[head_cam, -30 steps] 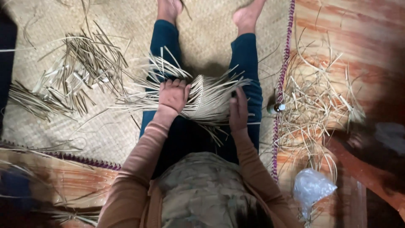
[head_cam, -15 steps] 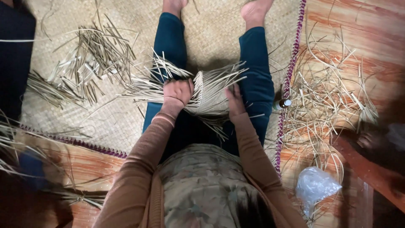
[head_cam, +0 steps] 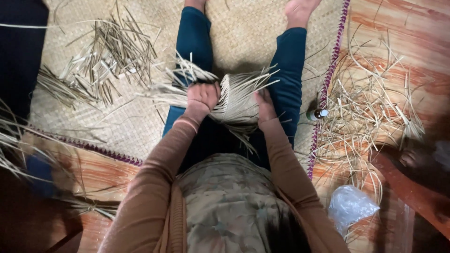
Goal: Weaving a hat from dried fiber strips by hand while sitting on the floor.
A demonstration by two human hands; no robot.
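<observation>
Left hand (head_cam: pixel 202 97): closed in a fist around a bunch of pale straw strips, knuckles up, over the lap. Right hand (head_cam: pixel 264 104): fingers curled and pressed against the right edge of the same piece, gripping it. Woven straw piece (head_cam: pixel 234 100): partly plaited fan of flat strips, held between both hands above the thighs, loose ends splaying left, right and down toward the body. Legs in dark teal trousers (head_cam: pixel 194 40): stretched forward, bare feet at the top edge. Woven mat (head_cam: pixel 140 126): tan, with a purple stitched border, under the person. Pile of cut straw strips (head_cam: pixel 108 56): on the mat, left of the legs, well apart from the hands. Tangle of loose straw (head_cam: pixel 370 107): on the reddish wooden floor (head_cam: pixel 412 33), right of the mat. Small bottle (head_cam: pixel 318 114): at the mat's right border. Crumpled clear plastic bag (head_cam: pixel 350 206): on the floor, lower right.
</observation>
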